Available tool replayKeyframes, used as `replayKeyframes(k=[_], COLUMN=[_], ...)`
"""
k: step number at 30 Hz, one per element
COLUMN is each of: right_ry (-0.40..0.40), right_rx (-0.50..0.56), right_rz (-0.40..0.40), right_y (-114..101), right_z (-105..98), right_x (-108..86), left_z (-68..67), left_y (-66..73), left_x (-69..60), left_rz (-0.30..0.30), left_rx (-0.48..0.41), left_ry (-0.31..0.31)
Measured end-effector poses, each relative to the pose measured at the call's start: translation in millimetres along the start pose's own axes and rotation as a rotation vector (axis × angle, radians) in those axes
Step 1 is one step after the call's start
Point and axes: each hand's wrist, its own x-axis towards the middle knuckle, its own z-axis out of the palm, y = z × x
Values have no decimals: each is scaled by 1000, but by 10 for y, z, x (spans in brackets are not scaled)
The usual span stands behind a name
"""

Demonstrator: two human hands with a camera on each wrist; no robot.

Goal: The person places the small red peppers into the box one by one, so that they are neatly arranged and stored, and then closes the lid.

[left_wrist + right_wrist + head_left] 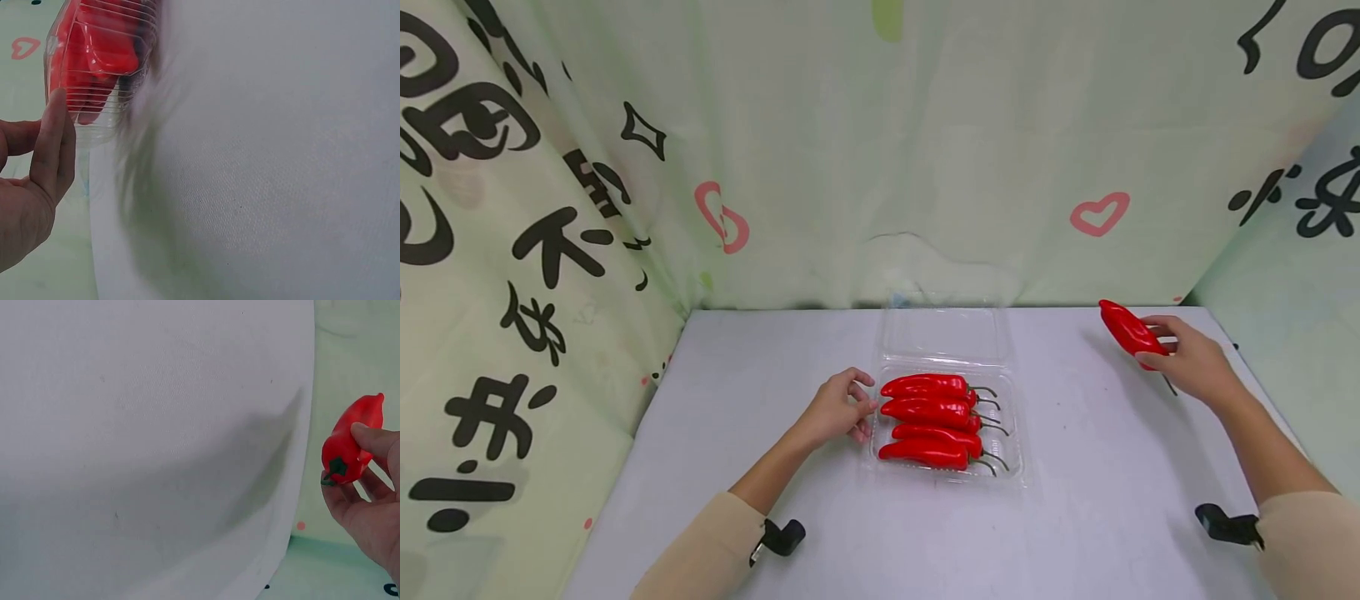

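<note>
My right hand (1195,358) grips a red chili pepper (1127,329) above the table's right side; in the right wrist view my thumb lies across the pepper (356,440), and its green stem points down and left. Several more red chili peppers (928,411) lie in a row inside a clear plastic box (1017,442), stems to the right. Its clear lid (943,337) is folded back behind it. At the box's left wall is my left hand (838,408), fingers loosely bent; in the left wrist view its fingertips (57,100) rest against the ribbed side.
The box stands on a white table (760,358) near the middle. A pale green curtain (820,167) with dark characters and pink hearts hangs behind the table and on both sides. Black wrist devices (784,537) are worn at both sleeves.
</note>
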Motion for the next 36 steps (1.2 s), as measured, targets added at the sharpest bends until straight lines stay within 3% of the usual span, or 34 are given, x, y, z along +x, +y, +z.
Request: replayKeyframes(k=[9, 36], right_ry=[-16, -63], right_rx=[3, 26], right_rz=[-19, -251], right_y=[-213, -992], right_z=[61, 271], right_x=[-89, -407], left_z=[-1, -16], left_y=[24, 37], left_x=[-10, 2], left_rz=[8, 0], left_rx=[-6, -19], left_ry=[-12, -24])
